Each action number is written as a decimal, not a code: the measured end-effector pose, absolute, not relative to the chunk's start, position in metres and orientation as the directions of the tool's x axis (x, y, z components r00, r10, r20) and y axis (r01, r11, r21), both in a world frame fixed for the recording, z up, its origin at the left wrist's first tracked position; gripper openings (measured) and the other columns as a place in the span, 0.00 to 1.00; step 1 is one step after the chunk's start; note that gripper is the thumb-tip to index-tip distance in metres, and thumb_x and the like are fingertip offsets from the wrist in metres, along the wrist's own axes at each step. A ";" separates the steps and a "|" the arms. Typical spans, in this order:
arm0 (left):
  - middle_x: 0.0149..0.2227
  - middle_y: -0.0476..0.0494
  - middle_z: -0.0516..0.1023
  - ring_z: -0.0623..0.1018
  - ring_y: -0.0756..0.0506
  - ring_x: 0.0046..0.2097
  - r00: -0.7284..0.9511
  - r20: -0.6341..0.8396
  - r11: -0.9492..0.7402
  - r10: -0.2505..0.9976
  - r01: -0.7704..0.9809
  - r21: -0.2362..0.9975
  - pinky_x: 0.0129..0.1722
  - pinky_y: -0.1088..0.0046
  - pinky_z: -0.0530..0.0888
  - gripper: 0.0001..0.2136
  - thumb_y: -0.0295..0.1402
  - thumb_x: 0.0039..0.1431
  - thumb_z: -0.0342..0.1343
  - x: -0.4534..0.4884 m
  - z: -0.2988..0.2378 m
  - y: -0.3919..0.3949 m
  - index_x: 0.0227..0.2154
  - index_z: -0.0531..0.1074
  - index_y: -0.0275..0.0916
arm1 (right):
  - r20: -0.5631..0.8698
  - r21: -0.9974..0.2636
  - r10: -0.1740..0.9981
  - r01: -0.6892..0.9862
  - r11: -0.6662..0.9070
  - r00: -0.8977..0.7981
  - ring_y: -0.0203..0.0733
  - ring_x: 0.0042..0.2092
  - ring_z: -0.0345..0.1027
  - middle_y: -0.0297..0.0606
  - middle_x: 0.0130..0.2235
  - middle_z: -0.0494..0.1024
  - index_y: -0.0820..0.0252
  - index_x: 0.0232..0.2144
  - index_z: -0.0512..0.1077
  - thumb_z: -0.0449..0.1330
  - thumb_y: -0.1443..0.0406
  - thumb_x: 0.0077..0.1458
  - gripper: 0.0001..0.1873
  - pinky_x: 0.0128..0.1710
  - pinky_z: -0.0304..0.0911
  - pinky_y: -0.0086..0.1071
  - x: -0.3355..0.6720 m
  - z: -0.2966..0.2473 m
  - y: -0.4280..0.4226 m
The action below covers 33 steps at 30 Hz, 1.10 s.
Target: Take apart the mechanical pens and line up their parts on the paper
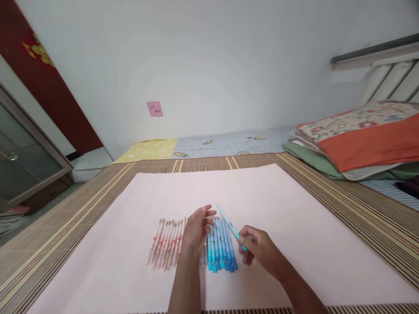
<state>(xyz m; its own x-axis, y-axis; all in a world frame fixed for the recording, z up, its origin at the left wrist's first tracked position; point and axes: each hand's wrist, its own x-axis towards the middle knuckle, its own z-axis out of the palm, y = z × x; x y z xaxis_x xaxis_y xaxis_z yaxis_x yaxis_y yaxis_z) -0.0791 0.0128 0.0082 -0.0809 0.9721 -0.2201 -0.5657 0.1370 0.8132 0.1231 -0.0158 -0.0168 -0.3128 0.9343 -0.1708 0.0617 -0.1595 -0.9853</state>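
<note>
Between the thumb and fingers of my right hand (257,246) is a light blue pen (228,223), its tip slanting up and to the left. My left hand (197,229) hovers over the pens with its fingers apart and holds nothing. Under and beside it lies a row of blue pens (221,244), several side by side, shading from turquoise to darker blue. To the left, a row of pale pink pens (166,244) lies with tips pointing away from me. My left hand and forearm hide part of the middle, where some clear or whitish pens show.
A large pale pink sheet (294,244) lies beneath the pens on a striped mat (98,205). Folded bedding (369,139) is piled at the right, near a radiator (396,80). A pink note (155,109) sticks to the white wall. A glass-fronted cabinet (26,148) stands left.
</note>
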 end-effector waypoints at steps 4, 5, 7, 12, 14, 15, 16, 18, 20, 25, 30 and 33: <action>0.33 0.38 0.81 0.73 0.55 0.24 0.019 -0.145 0.134 0.989 -0.513 0.848 0.18 0.83 0.62 0.19 0.40 0.47 0.71 -0.065 0.004 0.013 0.38 0.79 0.31 | -0.147 -0.989 0.943 0.038 -0.143 -0.297 0.33 0.18 0.64 0.28 0.22 0.72 0.58 0.26 0.67 0.60 0.52 0.51 0.16 0.20 0.57 0.29 0.123 -0.014 -0.015; 0.32 0.39 0.81 0.73 0.55 0.24 0.021 -0.136 0.127 0.990 -0.519 0.846 0.19 0.84 0.63 0.19 0.39 0.46 0.71 -0.065 0.003 0.013 0.37 0.79 0.31 | -0.137 -0.991 0.947 0.024 -0.135 -0.291 0.32 0.17 0.62 0.27 0.20 0.71 0.58 0.25 0.67 0.60 0.53 0.52 0.15 0.20 0.55 0.29 0.124 -0.013 -0.015; 0.31 0.40 0.81 0.76 0.53 0.26 0.011 -0.138 0.123 0.990 -0.533 0.837 0.22 0.83 0.68 0.18 0.38 0.45 0.72 -0.065 0.002 0.013 0.36 0.78 0.32 | -0.118 -0.992 0.958 -0.022 -0.128 -0.262 0.31 0.17 0.59 0.26 0.19 0.68 0.58 0.24 0.67 0.62 0.54 0.52 0.15 0.20 0.53 0.28 0.125 -0.012 -0.015; 0.36 0.36 0.84 0.82 0.49 0.31 0.030 -0.184 0.168 0.983 -0.568 0.806 0.33 0.77 0.78 0.11 0.30 0.49 0.70 -0.063 0.004 0.011 0.35 0.77 0.32 | -0.124 -0.938 0.984 -0.310 -0.157 -0.125 0.31 0.20 0.60 0.28 0.22 0.70 0.61 0.30 0.74 0.68 0.54 0.49 0.16 0.21 0.54 0.28 0.123 -0.012 -0.012; 0.38 0.34 0.84 0.83 0.48 0.33 0.022 -0.199 0.172 0.980 -0.604 0.778 0.35 0.76 0.79 0.10 0.27 0.49 0.69 -0.056 0.003 0.010 0.35 0.77 0.33 | -0.137 -0.864 0.988 -0.479 -0.154 -0.071 0.31 0.23 0.61 0.30 0.26 0.72 0.61 0.35 0.76 0.72 0.54 0.44 0.20 0.23 0.56 0.28 0.118 -0.013 -0.008; 0.39 0.34 0.84 0.83 0.47 0.34 0.013 -0.206 0.169 0.978 -0.623 0.763 0.36 0.75 0.79 0.10 0.26 0.49 0.69 -0.053 0.002 0.009 0.34 0.76 0.33 | -0.143 -0.826 0.989 -0.544 -0.146 -0.047 0.31 0.25 0.62 0.31 0.28 0.73 0.61 0.36 0.77 0.74 0.55 0.42 0.22 0.24 0.58 0.28 0.115 -0.014 -0.005; 0.39 0.34 0.84 0.84 0.46 0.35 0.009 -0.211 0.168 0.977 -0.638 0.752 0.38 0.74 0.79 0.11 0.26 0.47 0.70 -0.049 0.001 0.009 0.34 0.76 0.34 | -0.151 -0.796 0.988 -0.589 -0.138 -0.028 0.32 0.26 0.63 0.32 0.28 0.73 0.61 0.36 0.77 0.76 0.56 0.40 0.22 0.25 0.59 0.28 0.111 -0.015 -0.002; 0.37 0.36 0.84 0.84 0.45 0.36 0.017 -0.207 0.170 0.978 -0.638 0.751 0.39 0.72 0.79 0.12 0.27 0.45 0.71 -0.043 -0.002 0.009 0.33 0.75 0.34 | -0.159 -0.773 0.987 -0.621 -0.127 -0.004 0.33 0.28 0.63 0.32 0.27 0.73 0.62 0.34 0.78 0.77 0.57 0.37 0.22 0.27 0.62 0.28 0.103 -0.016 0.005; 0.32 0.38 0.84 0.83 0.45 0.35 0.019 -0.182 0.158 0.983 -0.590 0.792 0.37 0.72 0.78 0.14 0.30 0.44 0.72 -0.039 -0.005 0.009 0.33 0.75 0.34 | -0.164 -0.777 0.986 -0.618 -0.122 0.013 0.34 0.28 0.63 0.31 0.25 0.71 0.61 0.33 0.79 0.77 0.56 0.37 0.22 0.28 0.63 0.30 0.095 -0.016 0.012; 0.25 0.45 0.80 0.78 0.47 0.27 -0.122 -0.041 0.004 0.992 -0.283 0.959 0.25 0.75 0.70 0.12 0.33 0.44 0.69 -0.040 -0.008 0.012 0.30 0.75 0.36 | -0.179 -0.800 0.984 -0.584 -0.140 0.010 0.35 0.27 0.63 0.31 0.24 0.70 0.62 0.30 0.79 0.77 0.54 0.36 0.22 0.27 0.63 0.30 0.087 -0.013 0.028; 0.24 0.50 0.75 0.72 0.49 0.26 -0.205 0.089 -0.103 0.975 -0.061 0.993 0.27 0.74 0.68 0.06 0.32 0.49 0.64 -0.038 -0.004 0.012 0.30 0.75 0.38 | -0.164 -0.814 0.986 -0.561 -0.153 -0.032 0.34 0.28 0.63 0.32 0.24 0.71 0.62 0.31 0.81 0.76 0.53 0.39 0.21 0.27 0.62 0.28 0.088 -0.013 0.041; 0.23 0.51 0.73 0.70 0.49 0.26 -0.253 0.099 -0.108 0.962 -0.023 0.994 0.27 0.74 0.66 0.05 0.33 0.50 0.64 -0.036 -0.003 0.010 0.30 0.77 0.38 | -0.147 -0.811 0.988 -0.567 -0.148 -0.047 0.35 0.29 0.65 0.33 0.26 0.73 0.62 0.34 0.81 0.74 0.52 0.42 0.21 0.28 0.63 0.29 0.089 -0.016 0.042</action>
